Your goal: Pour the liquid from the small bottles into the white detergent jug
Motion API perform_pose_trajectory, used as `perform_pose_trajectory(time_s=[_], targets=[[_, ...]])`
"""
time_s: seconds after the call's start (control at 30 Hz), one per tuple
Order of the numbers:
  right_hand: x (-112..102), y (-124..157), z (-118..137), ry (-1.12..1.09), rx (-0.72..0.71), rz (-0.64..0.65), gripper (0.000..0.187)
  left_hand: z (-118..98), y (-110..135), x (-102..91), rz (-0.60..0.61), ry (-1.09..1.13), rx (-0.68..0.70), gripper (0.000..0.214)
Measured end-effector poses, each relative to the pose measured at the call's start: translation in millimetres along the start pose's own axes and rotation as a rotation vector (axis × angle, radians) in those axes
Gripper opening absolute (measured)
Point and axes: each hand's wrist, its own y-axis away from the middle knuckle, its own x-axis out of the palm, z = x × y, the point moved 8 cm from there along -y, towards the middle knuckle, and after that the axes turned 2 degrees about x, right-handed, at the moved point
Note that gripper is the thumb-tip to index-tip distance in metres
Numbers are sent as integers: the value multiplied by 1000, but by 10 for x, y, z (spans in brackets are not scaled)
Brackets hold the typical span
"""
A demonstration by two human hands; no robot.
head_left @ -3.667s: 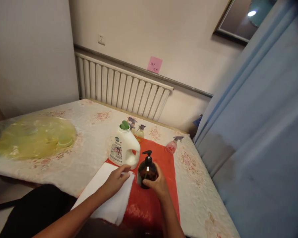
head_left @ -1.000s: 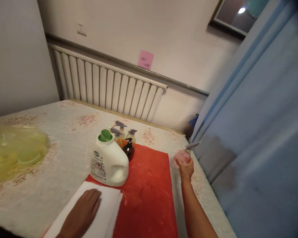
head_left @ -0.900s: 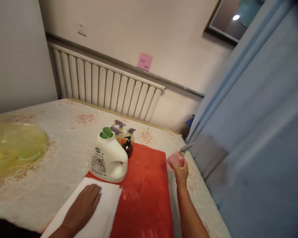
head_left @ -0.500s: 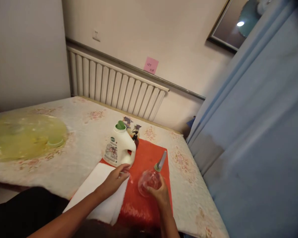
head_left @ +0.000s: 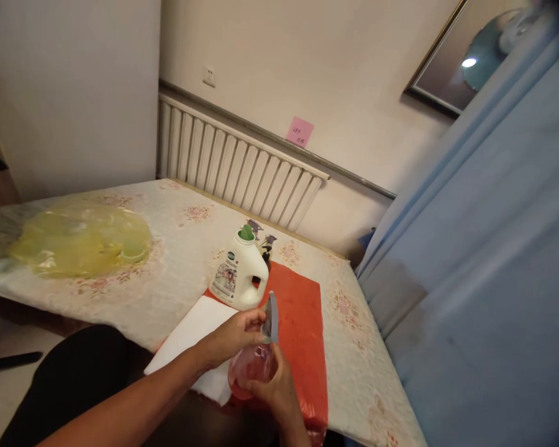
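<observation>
A clear, rounded pump bottle is tilted over the near end of the red sheet. My right hand is wrapped round its body. My left hand has its fingers closed at the bottle's neck, on the grey pump head. Just beyond my hands stands a white jug with a handle, a printed label and something green in its open mouth. Under my left forearm lies a white cloth, partly hidden.
Several pump bottles stand behind the jug. On the left of the flowered tablecloth lies a crumpled yellow plastic bag. A blue curtain hangs on the right, and a radiator runs along the wall.
My right hand has brought the clear bottle left and nearer to me. My left hand has come from beside the jug to the pump head. The view has shifted left.
</observation>
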Motion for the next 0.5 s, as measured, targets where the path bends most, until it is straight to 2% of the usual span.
perform_pose_trajectory(time_s=[0.13, 0.2, 0.27, 0.33, 0.4, 0.5], targets=[[82, -7, 29, 32, 44, 38, 63, 23, 37, -41, -193, -87, 9, 25], [85, -22, 66, 64, 38, 20, 62, -26, 65, -61, -294, -165, 51, 25], [80, -38, 87, 88, 29, 6, 62, -122, 92, -63, -346, -243, 121, 22], [75, -51, 82, 88, 23, 5, 62, -217, 106, -40, -315, -299, 167, 16], [57, -58, 46, 78, 33, -9, 67, -263, 110, -2, -213, -300, 150, 11], [7, -53, -13, 76, 53, -68, 79, -262, 128, 37, -66, -215, 80, 20]])
